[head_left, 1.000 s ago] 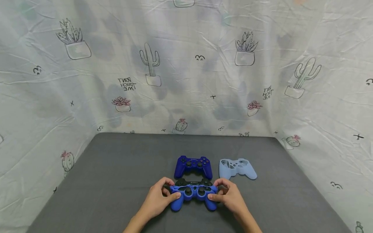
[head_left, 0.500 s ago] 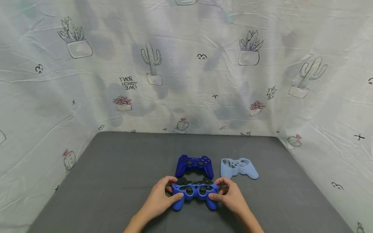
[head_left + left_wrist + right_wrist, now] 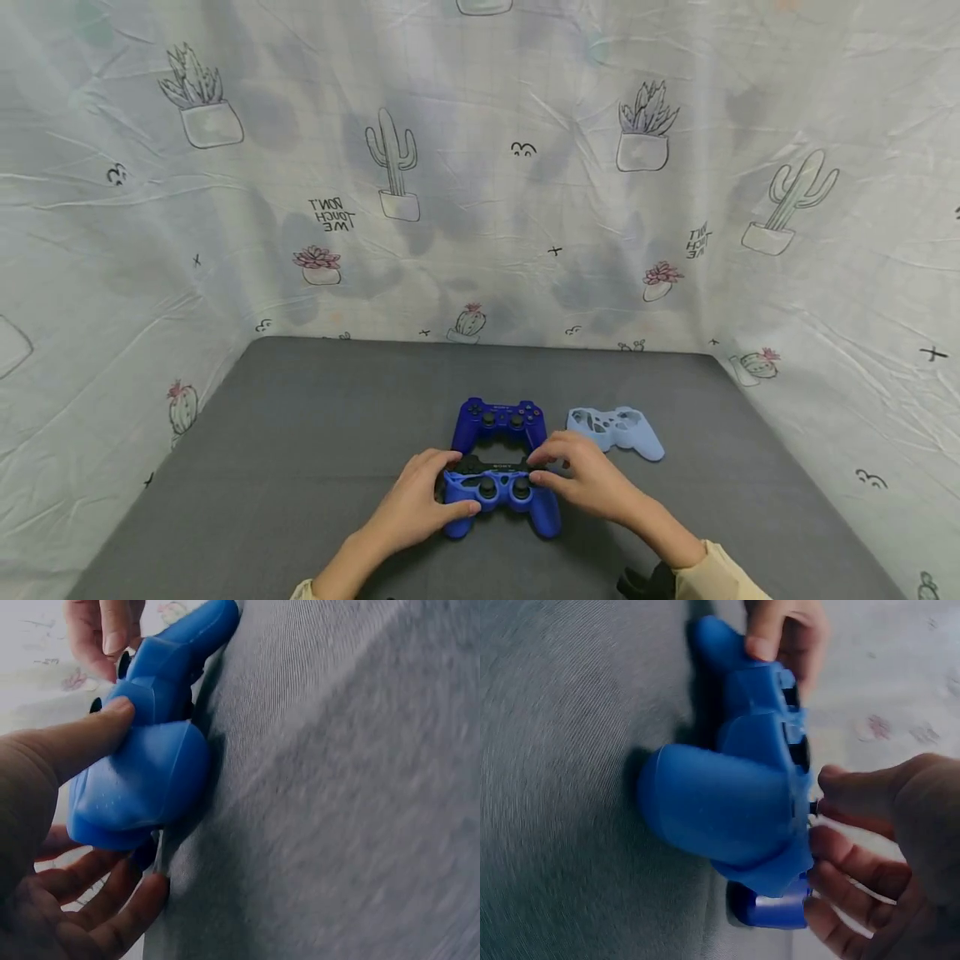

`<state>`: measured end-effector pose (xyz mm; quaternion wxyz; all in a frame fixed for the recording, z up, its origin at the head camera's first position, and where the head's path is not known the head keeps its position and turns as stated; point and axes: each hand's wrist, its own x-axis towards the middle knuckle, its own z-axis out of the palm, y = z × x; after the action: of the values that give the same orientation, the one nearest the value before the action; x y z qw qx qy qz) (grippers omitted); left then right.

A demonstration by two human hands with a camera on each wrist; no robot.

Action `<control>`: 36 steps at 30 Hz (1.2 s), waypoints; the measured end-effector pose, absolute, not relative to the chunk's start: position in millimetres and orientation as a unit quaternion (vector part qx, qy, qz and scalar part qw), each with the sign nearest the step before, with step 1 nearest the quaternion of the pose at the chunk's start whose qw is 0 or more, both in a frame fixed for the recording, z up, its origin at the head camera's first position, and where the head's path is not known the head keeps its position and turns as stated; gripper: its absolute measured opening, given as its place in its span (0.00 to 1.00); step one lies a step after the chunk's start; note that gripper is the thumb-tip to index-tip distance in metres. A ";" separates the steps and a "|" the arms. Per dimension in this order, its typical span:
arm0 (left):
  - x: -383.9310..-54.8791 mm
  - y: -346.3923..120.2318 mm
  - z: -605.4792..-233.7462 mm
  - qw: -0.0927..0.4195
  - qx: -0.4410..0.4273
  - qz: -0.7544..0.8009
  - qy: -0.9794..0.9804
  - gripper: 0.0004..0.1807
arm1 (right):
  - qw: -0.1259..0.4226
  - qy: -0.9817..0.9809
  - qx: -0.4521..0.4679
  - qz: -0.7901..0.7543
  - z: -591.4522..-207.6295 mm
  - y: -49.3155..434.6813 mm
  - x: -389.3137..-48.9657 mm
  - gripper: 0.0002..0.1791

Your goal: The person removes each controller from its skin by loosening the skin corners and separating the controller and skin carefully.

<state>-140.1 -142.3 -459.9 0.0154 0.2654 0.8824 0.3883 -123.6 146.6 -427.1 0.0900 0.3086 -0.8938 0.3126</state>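
A black game controller [image 3: 501, 468] sits low over the grey table, partly inside a blue silicone cover [image 3: 546, 512]. Its black top edge shows above the cover in the head view. My left hand [image 3: 411, 504] grips the left side, thumb on the cover's left handle and fingers round the far edge. My right hand [image 3: 592, 479] has thumb and index finger close together at the upper right, pinching around the cover's edge near the right stick. In the right wrist view, the other fingers [image 3: 847, 896] touch the cover's far side; the exact contact is partly hidden.
A dark blue controller [image 3: 501, 415] lies just behind the held one, close to my fingertips. A pale blue silicone cover [image 3: 633, 433] lies to its right. A patterned cloth [image 3: 487, 167] hangs behind and at both sides of the grey table [image 3: 337, 417].
My right hand has left the right handle, moving up and inward to the controller's top right. The left hand stays on the left side, its fingers shifted slightly over the top edge.
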 end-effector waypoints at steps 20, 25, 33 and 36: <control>-168.2 -141.4 -463.0 0.062 0.355 0.341 0.869 0.44 | 0.038 -0.854 0.408 0.322 -439.6 148.3 -148.0 0.09; -167.5 -139.0 -462.4 0.082 0.350 0.325 0.875 0.46 | -0.004 -0.855 0.406 0.322 -435.1 149.4 -152.5 0.08; -166.4 -133.5 -462.9 0.061 0.367 0.334 0.866 0.42 | -0.011 -0.854 0.402 0.329 -434.1 144.8 -156.6 0.06; -167.4 -133.2 -463.0 0.058 0.375 0.340 0.861 0.39 | 0.012 -0.852 0.411 0.325 -437.7 142.3 -156.6 0.06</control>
<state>-167.4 -133.2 -463.0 0.0578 0.3750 0.8606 0.3398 -156.6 142.3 -437.7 0.0119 0.4106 -0.8517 0.3253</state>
